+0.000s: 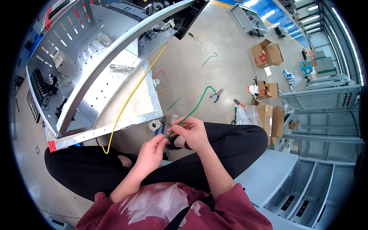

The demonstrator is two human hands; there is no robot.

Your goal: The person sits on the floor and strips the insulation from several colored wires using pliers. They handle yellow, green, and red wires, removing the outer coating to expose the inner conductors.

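Above the legs [235,140], the left grip [165,139] and right grip [176,129] pinch the green wire [197,105] close together at its near end. Expect it to handle as light, springy and durable, with a slightly slippery sheath; take hold with the fingertips near that end. Appearance: slim, evenly green, gently curved, the far end bent into a small hook.

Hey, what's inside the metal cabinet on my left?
Inside the cabinet I can see a white block and a black ribbed part. The curved rail covers some of the interior, so what's behind it can't be seen.
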